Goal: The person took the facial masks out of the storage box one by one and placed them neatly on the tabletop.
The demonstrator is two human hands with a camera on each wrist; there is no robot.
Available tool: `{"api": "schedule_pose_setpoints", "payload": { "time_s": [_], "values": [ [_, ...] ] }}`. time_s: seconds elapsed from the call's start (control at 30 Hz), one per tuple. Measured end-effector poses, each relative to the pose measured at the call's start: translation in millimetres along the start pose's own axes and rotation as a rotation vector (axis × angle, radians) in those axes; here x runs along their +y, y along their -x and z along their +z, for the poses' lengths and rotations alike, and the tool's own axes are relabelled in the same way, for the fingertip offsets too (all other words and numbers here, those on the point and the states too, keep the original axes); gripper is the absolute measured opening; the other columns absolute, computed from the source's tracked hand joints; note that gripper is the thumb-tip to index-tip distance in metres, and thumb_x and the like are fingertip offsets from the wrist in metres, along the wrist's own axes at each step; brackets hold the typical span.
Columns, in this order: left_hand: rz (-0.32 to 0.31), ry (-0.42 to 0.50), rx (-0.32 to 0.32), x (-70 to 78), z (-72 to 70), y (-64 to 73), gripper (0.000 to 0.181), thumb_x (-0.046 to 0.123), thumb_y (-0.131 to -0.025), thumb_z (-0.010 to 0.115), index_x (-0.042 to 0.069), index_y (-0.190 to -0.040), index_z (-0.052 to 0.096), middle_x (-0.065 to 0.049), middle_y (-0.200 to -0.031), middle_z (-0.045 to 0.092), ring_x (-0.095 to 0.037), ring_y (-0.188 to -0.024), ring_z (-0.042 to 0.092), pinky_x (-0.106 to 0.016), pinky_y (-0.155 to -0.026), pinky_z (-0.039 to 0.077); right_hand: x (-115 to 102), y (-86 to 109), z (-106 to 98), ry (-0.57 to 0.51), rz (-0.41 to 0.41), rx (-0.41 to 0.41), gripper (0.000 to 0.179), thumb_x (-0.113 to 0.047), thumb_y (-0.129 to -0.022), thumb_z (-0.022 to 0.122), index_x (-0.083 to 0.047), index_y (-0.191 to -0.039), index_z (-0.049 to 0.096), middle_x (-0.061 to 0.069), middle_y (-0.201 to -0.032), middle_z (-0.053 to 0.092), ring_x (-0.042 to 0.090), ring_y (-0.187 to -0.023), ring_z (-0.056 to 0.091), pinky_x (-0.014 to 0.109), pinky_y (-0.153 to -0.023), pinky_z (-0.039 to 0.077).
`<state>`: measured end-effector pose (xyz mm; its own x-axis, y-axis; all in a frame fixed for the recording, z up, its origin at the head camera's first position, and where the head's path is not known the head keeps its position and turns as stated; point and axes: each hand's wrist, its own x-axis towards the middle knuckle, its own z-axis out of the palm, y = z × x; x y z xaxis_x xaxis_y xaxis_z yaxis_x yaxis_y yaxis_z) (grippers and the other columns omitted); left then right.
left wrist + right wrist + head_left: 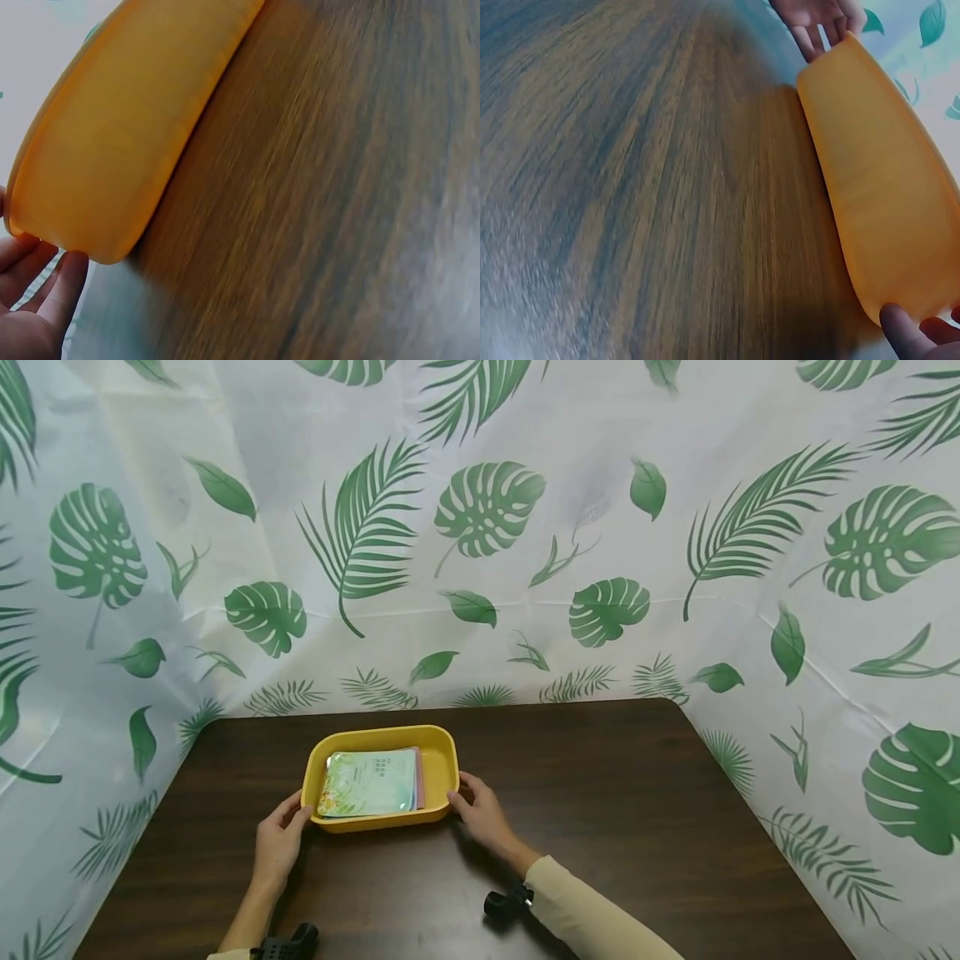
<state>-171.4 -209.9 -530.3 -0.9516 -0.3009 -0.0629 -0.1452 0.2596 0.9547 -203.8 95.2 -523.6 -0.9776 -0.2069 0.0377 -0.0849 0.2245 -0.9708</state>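
Note:
A yellow rectangular plastic basket [437, 745] stands toward the back left of the dark table. Inside lies a small stack of thin booklets [371, 782], the top one pale green with a floral corner and a pink edge showing below it. My left hand [279, 843] grips the basket's left end, thumb at the near corner. At the opposite end my right hand [483, 814] holds the basket by its near right corner, its thumb [900, 330] against the outer wall. Fingers of both hands go partly out of sight behind the ends.
The dark wood-grain table [600, 810] reaches back to a white leaf-patterned sheet [525, 527] that hangs behind it and along both sides. Each wrist carries a black strapped camera [508, 902].

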Motion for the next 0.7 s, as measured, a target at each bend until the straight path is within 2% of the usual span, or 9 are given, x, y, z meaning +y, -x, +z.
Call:
{"api": "schedule_pose_setpoints", "payload": {
  "time_s": [0.23, 0.5, 0.7],
  "values": [
    [-0.014, 0.002, 0.002, 0.5, -3.3, -0.5, 0.043, 0.018, -0.102, 0.049, -0.002, -0.141, 0.048, -0.024, -0.142, 0.051, 0.021, -0.086, 0.046, -0.002, -0.075, 0.045, -24.1, 8.9, 0.6, 0.016, -0.003, 0.003, 0.042, -0.003, -0.099, 0.051, 0.018, -0.135, 0.041, 0.037, -0.13, 0.051, 0.045, -0.116, 0.057, 0.044, -0.089, 0.055],
    [-0.043, -0.003, -0.021, -0.7, -3.3, -0.3, 0.047, 0.023, -0.104, 0.046, 0.0, -0.144, 0.043, -0.023, -0.146, 0.046, 0.023, -0.088, 0.044, 0.0, -0.076, 0.043, 8.0, -2.1, 4.4, 0.005, 0.007, 0.031, 0.045, -0.012, -0.099, 0.055, 0.011, -0.137, 0.044, 0.03, -0.132, 0.054, 0.039, -0.117, 0.058, 0.038, -0.089, 0.056],
    [-0.048, 0.023, -0.009, -1.9, -1.5, -1.0, 0.047, 0.022, -0.104, 0.046, -0.001, -0.145, 0.042, -0.023, -0.146, 0.046, 0.023, -0.088, 0.044, 0.001, -0.075, 0.042, 11.5, -5.2, 2.5, 0.034, -0.01, 0.042, 0.046, -0.016, -0.098, 0.058, 0.009, -0.135, 0.047, 0.028, -0.133, 0.055, 0.039, -0.117, 0.059, 0.041, -0.091, 0.055]
  ]
}}
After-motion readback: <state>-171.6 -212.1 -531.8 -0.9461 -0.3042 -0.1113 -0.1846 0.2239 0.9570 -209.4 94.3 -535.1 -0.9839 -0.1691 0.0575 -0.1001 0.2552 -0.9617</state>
